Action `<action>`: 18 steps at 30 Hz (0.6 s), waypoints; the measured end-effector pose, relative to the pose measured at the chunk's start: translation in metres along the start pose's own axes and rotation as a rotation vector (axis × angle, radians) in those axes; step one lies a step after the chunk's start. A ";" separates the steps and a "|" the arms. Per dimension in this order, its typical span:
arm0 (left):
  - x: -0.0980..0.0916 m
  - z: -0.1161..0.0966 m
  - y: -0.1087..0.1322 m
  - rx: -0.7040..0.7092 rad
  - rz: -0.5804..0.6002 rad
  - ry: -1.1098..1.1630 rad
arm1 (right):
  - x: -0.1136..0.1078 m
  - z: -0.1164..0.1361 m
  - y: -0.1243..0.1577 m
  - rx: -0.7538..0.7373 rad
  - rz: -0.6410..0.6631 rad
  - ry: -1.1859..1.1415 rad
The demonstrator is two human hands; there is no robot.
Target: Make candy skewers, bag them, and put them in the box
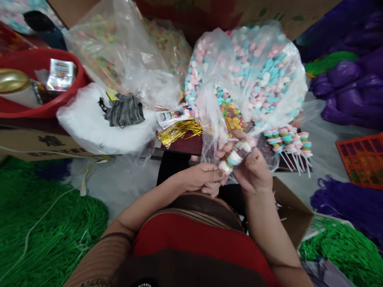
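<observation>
Between my two hands is a marshmallow skewer in white, blue, green and pink, tilted up to the right. A shiny clear wrapper seems to cover it. My left hand pinches its lower end between thumb and fingers. My right hand is closed around the upper part, its fingers partly behind it. Just beyond lies an open bag of pink, white and blue marshmallows, with ring-shaped gummies at its mouth. Finished-looking marshmallow skewers with white sticks lie right of my right hand.
Gold twist ties and a printed wrapper lie left of the marshmallows. Further left are a grey striped cloth piece, a white plastic bag and a red basin. An open cardboard box stands below right; green netting covers floor.
</observation>
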State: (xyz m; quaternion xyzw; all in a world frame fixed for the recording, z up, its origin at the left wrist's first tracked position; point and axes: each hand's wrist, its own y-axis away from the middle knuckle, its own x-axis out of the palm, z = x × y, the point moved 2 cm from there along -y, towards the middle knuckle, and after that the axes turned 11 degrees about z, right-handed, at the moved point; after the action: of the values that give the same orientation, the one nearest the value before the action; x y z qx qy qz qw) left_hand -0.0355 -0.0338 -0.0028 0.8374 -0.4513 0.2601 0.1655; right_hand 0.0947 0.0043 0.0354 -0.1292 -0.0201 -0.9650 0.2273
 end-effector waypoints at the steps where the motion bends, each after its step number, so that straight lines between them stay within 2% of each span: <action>1: 0.004 -0.001 0.003 -0.003 0.100 0.116 | 0.002 0.004 -0.002 0.002 0.064 -0.024; 2: 0.006 -0.002 0.006 0.003 0.153 0.184 | 0.005 0.007 -0.005 0.000 0.098 -0.049; 3: 0.006 -0.003 0.008 0.024 0.154 0.202 | 0.008 0.008 -0.008 0.000 0.102 -0.074; 4: 0.004 -0.004 0.009 0.057 0.102 0.166 | 0.011 0.008 -0.012 0.003 0.085 -0.094; 5: 0.000 -0.005 0.010 0.093 0.000 0.077 | 0.015 0.006 -0.017 0.005 0.056 -0.108; 9: -0.032 -0.007 0.020 0.184 -0.619 -0.578 | 0.029 -0.007 -0.033 -0.112 -0.057 -0.021; 10: -0.040 -0.007 0.023 0.203 -0.713 -0.707 | 0.032 -0.009 -0.035 -0.154 -0.052 0.049; 11: -0.048 -0.005 0.025 0.235 -0.753 -0.786 | 0.035 -0.010 -0.036 -0.180 -0.029 0.128; 14: -0.065 0.000 0.030 0.389 -0.744 -0.842 | 0.045 -0.009 -0.034 -0.164 0.123 0.293; 16: -0.071 0.002 0.034 0.477 -0.744 -0.822 | 0.051 -0.007 -0.032 -0.143 0.217 0.282; 18: -0.074 0.002 0.037 0.504 -0.765 -0.786 | 0.057 -0.008 -0.032 -0.134 0.263 0.210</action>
State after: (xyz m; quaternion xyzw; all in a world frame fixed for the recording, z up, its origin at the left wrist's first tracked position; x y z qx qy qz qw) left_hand -0.0998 -0.0054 -0.0464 0.9871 -0.0698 -0.0479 -0.1356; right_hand 0.0299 0.0077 0.0434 -0.0440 0.0852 -0.9343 0.3433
